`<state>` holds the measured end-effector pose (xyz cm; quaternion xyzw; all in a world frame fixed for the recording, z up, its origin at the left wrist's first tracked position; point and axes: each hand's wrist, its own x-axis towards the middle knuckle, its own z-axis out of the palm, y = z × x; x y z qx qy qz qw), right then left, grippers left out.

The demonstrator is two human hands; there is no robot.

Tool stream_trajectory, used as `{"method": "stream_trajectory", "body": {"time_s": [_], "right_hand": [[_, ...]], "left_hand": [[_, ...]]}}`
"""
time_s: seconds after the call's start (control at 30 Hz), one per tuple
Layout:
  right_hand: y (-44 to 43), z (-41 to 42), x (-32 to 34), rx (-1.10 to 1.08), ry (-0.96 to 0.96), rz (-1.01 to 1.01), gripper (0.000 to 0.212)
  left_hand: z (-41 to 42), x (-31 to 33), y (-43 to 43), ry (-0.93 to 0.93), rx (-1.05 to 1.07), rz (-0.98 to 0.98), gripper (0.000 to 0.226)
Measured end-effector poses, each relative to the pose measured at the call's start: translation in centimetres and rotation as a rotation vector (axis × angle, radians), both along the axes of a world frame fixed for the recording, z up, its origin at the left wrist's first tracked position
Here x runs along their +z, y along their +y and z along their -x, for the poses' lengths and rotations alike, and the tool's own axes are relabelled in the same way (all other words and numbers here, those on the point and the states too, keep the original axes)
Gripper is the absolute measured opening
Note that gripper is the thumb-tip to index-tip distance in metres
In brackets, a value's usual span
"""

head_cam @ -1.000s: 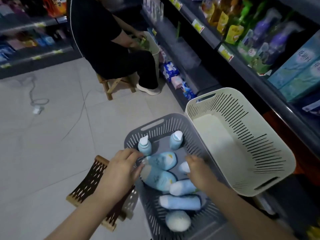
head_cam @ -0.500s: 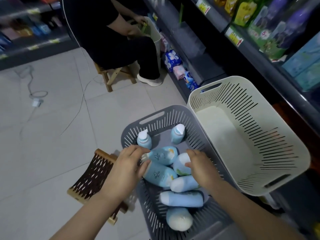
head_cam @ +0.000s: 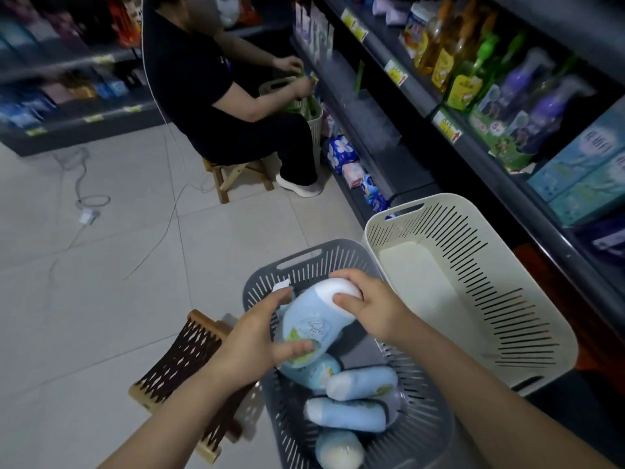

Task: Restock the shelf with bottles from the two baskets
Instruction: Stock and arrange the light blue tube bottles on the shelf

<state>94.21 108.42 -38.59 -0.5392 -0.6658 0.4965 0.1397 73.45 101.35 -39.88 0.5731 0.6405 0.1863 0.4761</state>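
Raised since before, a pale blue plastic bottle (head_cam: 314,323) clears the rim of the grey slotted basket (head_cam: 341,255). Left hand (head_cam: 257,336) and right hand (head_cam: 375,308) grip it.

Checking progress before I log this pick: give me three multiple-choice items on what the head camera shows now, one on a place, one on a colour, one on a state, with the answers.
1. Where is the held bottle?
A. on the shelf
B. lifted above the grey basket
C. on the floor

2. What colour is that bottle's body?
A. purple
B. orange
C. light blue

3. What state is the cream basket in?
A. empty
B. full of bottles
C. tipped upside down

Answers:
1 B: the left hand and right hand grip it over the grey basket.
2 C: its body is light blue with a white end.
3 A: only its bare bottom shows inside.
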Motion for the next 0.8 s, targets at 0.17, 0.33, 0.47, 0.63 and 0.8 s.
{"method": "stream_trajectory", "body": {"time_s": [0.17, 0.33, 0.47, 0.63, 0.8], "right_hand": [[1.0, 2.5, 0.9, -0.007, 0.302, 0.137, 0.022], [2.0, 3.6, -1.6, -0.038, 0.186, 0.200, 0.042], [2.4, 4.9, -4.7, 0.100, -0.042, 0.102, 0.056], [3.4, 7.6, -8.3, 0.319, -0.261, -0.086, 0.065], [3.7, 9.8, -12.1, 0.452, -0.344, -0.091, 0.063]], "left_hand": [[0.6, 0.4, -0.5, -0.134, 0.189, 0.005, 0.061], [2.7, 0.3, -1.5, -0.114, 0.490, -0.069, 0.056], [5.7, 0.0, -2.5, -0.104, 0.681, -0.111, 0.058], [8.1, -1.0, -4.1, -0.115, 0.800, -0.096, 0.068], [8.4, -2.2, -5.8, -0.160, 0.857, -0.093, 0.058]]}}
